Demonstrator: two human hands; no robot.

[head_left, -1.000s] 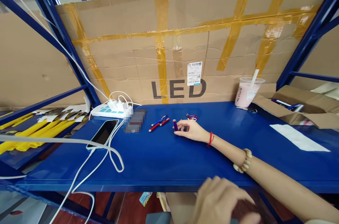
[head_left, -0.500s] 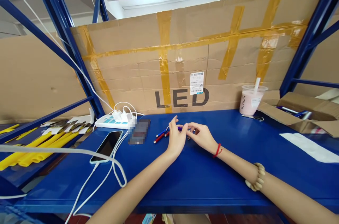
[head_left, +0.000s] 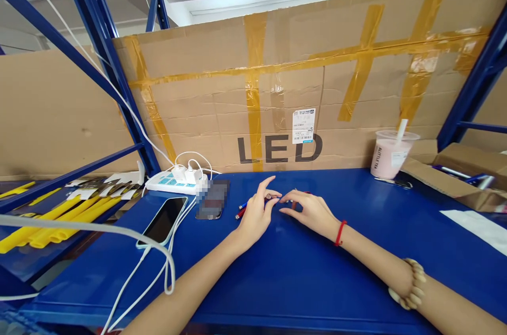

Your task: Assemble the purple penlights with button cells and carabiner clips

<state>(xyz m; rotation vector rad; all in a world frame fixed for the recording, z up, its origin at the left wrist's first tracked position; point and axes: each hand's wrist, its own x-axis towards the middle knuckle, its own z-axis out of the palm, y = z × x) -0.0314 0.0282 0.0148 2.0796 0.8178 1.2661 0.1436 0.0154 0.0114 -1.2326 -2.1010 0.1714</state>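
Observation:
My left hand (head_left: 256, 213) hovers over the middle of the blue shelf top (head_left: 273, 282), index finger stretched out, thumb and other fingers curled in around something slim and mostly hidden. Facing it, my right hand (head_left: 312, 212) has curved fingers bent towards the thumb, its fingertips close to the left hand's; what lies between them is too small to make out. Beside the left hand, partly covered by it, lie a blue pen (head_left: 243, 205) and a red pen (head_left: 240, 214). A small red end shows behind the right hand.
A white power strip (head_left: 158, 183) with plugs, a dark pixelated object (head_left: 214, 199) and a phone (head_left: 165, 220) with white cables lie left. A pink drink cup (head_left: 390, 158), an open cardboard box (head_left: 467, 166) and white paper (head_left: 475, 226) are right. A cardboard sheet (head_left: 206, 113) stands behind.
My hands have drawn slightly apart, the left moving a little left and down, the right to the right. The purple pen seen between them is now mostly hidden. The view has shifted slightly.

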